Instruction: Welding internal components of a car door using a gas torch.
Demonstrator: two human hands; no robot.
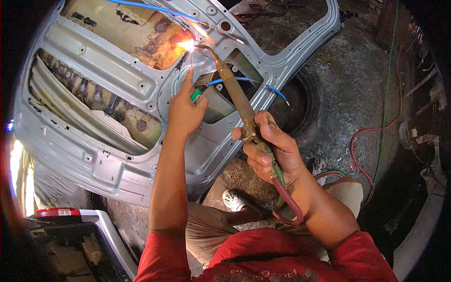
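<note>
Torch — angled up-left from the right hand, which grips its valve end.

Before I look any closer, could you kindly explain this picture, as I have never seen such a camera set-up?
Certainly. There is no machine arm here, only a person's two bare hands. The picture comes from a wide fisheye camera worn on the head, looking down, so straight edges bend near its rim. The right hand grips a long, brass-coloured metal torch, with a bright orange-white flame at its bent tip. The left hand points its index finger towards the flame and seems to hold a thin, dark rod. Before them is a large, silver-grey sheet-metal panel with openings, and a thin, blue cable lies across its upper part. Glare hides exactly where the flame meets metal.
</note>
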